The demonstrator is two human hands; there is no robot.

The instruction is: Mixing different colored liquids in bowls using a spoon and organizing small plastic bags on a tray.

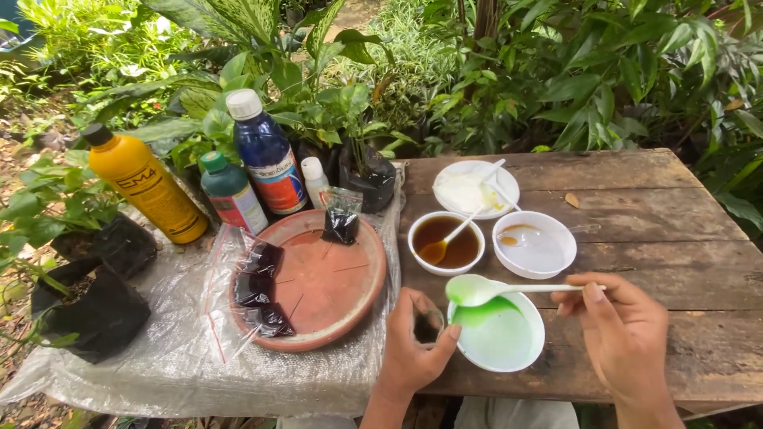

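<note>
Right hand (624, 334) pinches white spoon (509, 289) handle-end above green-liquid bowl (499, 334): light, stiff, spill-prone, keep level. Left hand (413, 349) closed around small clear cup (429, 326) left of bowl.

Right hand (624, 330) lifting green-filled white spoon (477, 291) over white bowl (498, 334); left hand (413, 349) pinching small bag (429, 326) beside it.

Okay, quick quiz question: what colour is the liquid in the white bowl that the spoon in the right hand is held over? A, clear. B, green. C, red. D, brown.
B: the right hand holds a white spoon with green liquid in it over the nearest white bowl, which holds the same pale green liquid; the brown liquid is in another bowl farther back.
</note>
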